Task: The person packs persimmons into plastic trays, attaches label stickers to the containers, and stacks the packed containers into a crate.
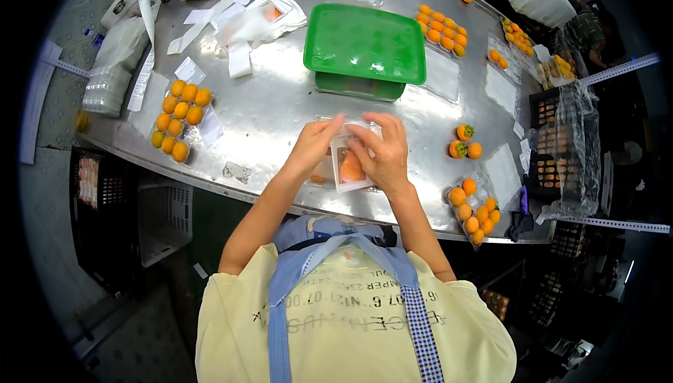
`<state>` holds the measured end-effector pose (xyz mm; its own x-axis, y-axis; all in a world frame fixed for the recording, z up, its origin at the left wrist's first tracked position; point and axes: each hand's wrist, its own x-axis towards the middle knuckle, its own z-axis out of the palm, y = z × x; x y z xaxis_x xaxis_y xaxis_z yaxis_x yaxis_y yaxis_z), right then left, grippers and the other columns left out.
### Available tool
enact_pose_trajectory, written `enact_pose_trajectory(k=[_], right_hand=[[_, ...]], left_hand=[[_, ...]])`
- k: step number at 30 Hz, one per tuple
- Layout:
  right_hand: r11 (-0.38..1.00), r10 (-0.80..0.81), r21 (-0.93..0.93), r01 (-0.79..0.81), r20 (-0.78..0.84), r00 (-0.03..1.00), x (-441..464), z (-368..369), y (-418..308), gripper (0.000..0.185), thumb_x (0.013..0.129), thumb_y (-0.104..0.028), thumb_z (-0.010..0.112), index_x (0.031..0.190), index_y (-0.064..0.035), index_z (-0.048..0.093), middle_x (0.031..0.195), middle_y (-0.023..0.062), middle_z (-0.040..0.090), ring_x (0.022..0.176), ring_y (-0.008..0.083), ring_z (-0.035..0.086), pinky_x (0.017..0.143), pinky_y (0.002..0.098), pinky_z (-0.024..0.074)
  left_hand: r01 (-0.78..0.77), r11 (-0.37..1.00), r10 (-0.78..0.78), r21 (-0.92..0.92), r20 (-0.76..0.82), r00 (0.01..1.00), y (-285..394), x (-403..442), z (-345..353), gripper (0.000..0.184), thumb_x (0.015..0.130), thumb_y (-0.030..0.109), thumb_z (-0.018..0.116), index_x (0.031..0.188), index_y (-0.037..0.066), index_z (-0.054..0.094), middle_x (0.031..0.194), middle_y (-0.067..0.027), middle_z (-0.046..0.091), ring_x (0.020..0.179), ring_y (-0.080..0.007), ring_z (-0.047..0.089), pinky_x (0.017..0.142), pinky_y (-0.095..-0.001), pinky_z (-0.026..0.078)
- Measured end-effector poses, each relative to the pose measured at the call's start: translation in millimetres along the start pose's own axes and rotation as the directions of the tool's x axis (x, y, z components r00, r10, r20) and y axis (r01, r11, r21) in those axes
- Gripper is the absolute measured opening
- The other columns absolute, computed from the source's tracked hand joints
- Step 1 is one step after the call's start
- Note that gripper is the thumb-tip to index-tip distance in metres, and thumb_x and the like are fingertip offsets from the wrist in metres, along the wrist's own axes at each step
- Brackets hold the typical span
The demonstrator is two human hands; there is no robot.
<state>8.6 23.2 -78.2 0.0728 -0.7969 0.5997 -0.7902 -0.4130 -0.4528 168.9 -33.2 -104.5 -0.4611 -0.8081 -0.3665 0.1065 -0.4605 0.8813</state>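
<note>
Close to the table's front edge, my two hands meet over a clear plastic bag (350, 167) with a white border and an orange fruit picture printed on it. My left hand (315, 146) grips the bag's upper left side, fingertips slightly blurred. On the other side, my right hand (387, 151) is curled over the upper right part, thumb and fingers pressed on the plastic. Just beyond them stands a green tray or lid (366, 41) on top of a green container. Part of a clear, shiny item with something orange lies under the bag, mostly hidden by my left hand.
A steel table (273, 113) carries trays of persimmons at left (181, 111), front right (474, 216) and back right (442, 29). Loose persimmons (465, 148) lie at right. Stacked clear trays (111, 78), paper strips (238, 59) and black crates (554, 141) surround the workspace.
</note>
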Motion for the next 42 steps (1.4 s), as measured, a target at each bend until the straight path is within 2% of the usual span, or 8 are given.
enact_pose_trajectory(k=[4, 10, 13, 14, 16, 23, 33, 42], right_hand=[[0.999, 0.025, 0.026, -0.025, -0.005, 1.0, -5, -1, 5, 0.027, 0.068, -0.01, 0.076, 0.094, -0.0089, 0.069, 0.106, 0.0117, 0.058, 0.099, 0.0304, 0.054, 0.084, 0.0399, 0.0448], [0.985, 0.09, 0.145, -0.092, 0.021, 0.996, -13, 2, 4, 0.024, 0.07, -0.015, 0.075, 0.091, -0.0095, 0.066, 0.101, 0.0088, 0.062, 0.097, 0.0282, 0.057, 0.082, 0.0405, 0.0407], [0.987, 0.056, 0.15, -0.052, -0.027, 0.998, -16, 0, 11, 0.023, 0.071, -0.017, 0.074, 0.089, -0.0066, 0.064, 0.1, 0.0101, 0.062, 0.094, 0.0291, 0.057, 0.083, 0.041, 0.0431], [0.981, 0.081, 0.176, -0.078, -0.007, 0.997, -15, -4, 7, 0.022, 0.071, -0.016, 0.073, 0.088, -0.0067, 0.064, 0.099, 0.0102, 0.062, 0.094, 0.0292, 0.057, 0.083, 0.0407, 0.043], [0.968, 0.107, 0.228, -0.105, 0.002, 0.994, -12, -7, 3, 0.018, 0.072, -0.014, 0.072, 0.086, -0.0059, 0.063, 0.099, 0.0099, 0.06, 0.094, 0.0289, 0.055, 0.083, 0.0394, 0.0431], [0.942, 0.149, 0.3, -0.148, 0.02, 0.989, -20, -12, 4, 0.016, 0.069, -0.008, 0.072, 0.077, -0.006, 0.058, 0.101, 0.009, 0.057, 0.098, 0.0282, 0.051, 0.085, 0.0376, 0.0419], [0.962, 0.13, 0.249, -0.111, -0.061, 0.99, -25, -9, 3, 0.018, 0.065, -0.008, 0.073, 0.073, -0.0071, 0.057, 0.095, 0.0071, 0.056, 0.094, 0.0275, 0.052, 0.082, 0.0384, 0.0409], [0.993, -0.023, 0.113, 0.036, -0.111, 0.994, -29, 4, 6, 0.015, 0.067, -0.01, 0.07, 0.074, -0.0058, 0.057, 0.091, 0.0072, 0.057, 0.092, 0.0264, 0.052, 0.081, 0.0384, 0.0398]], left_hand=[[-0.134, 0.991, 0.135, 0.023, -0.035, 0.99, 1, -3, 7, 0.036, 0.096, 0.034, 0.053, 0.116, 0.004, 0.061, 0.077, 0.0024, 0.062, 0.074, -0.0053, 0.058, 0.06, -0.0215, 0.046], [-0.265, 0.806, 0.3, 0.529, 0.021, 0.954, 23, -24, 16, 0.037, 0.092, 0.01, 0.053, 0.128, 0.006, 0.053, 0.08, -0.0021, 0.065, 0.067, -0.0061, 0.055, 0.06, -0.0223, 0.043], [-0.439, 0.768, 0.47, 0.467, 0.055, 0.881, 10, -20, 20, 0.041, 0.09, 0.003, 0.047, 0.131, 0.006, 0.052, 0.063, 0.0045, 0.05, 0.057, -0.0011, 0.039, 0.051, -0.0199, 0.03], [-0.435, 0.745, 0.468, 0.505, 0.069, 0.881, 13, -22, 20, 0.042, 0.089, 0.002, 0.047, 0.131, 0.007, 0.052, 0.061, 0.0047, 0.048, 0.055, -0.0016, 0.037, 0.05, -0.0203, 0.029], [-0.299, 0.823, 0.323, 0.484, 0.036, 0.946, 23, -30, 27, 0.04, 0.09, 0.003, 0.047, 0.129, 0.006, 0.052, 0.082, -0.0064, 0.066, 0.067, -0.0072, 0.057, 0.061, -0.0227, 0.045], [-0.417, 0.68, 0.444, 0.603, 0.114, 0.889, 9, -24, 32, 0.035, 0.09, 0.006, 0.048, 0.124, 0.006, 0.057, 0.063, -0.0027, 0.057, 0.058, -0.0065, 0.051, 0.056, -0.0246, 0.042], [-0.363, 0.722, 0.397, 0.589, 0.077, 0.915, 4, -21, 35, 0.035, 0.091, 0.003, 0.047, 0.124, 0.003, 0.057, 0.061, -0.001, 0.055, 0.057, -0.0045, 0.048, 0.053, -0.0222, 0.039], [-0.305, 0.747, 0.371, 0.59, 0.01, 0.929, -6, -16, 28, 0.034, 0.091, 0.004, 0.047, 0.122, 0.002, 0.06, 0.058, 0.0018, 0.051, 0.053, -0.0032, 0.043, 0.049, -0.0216, 0.035]])
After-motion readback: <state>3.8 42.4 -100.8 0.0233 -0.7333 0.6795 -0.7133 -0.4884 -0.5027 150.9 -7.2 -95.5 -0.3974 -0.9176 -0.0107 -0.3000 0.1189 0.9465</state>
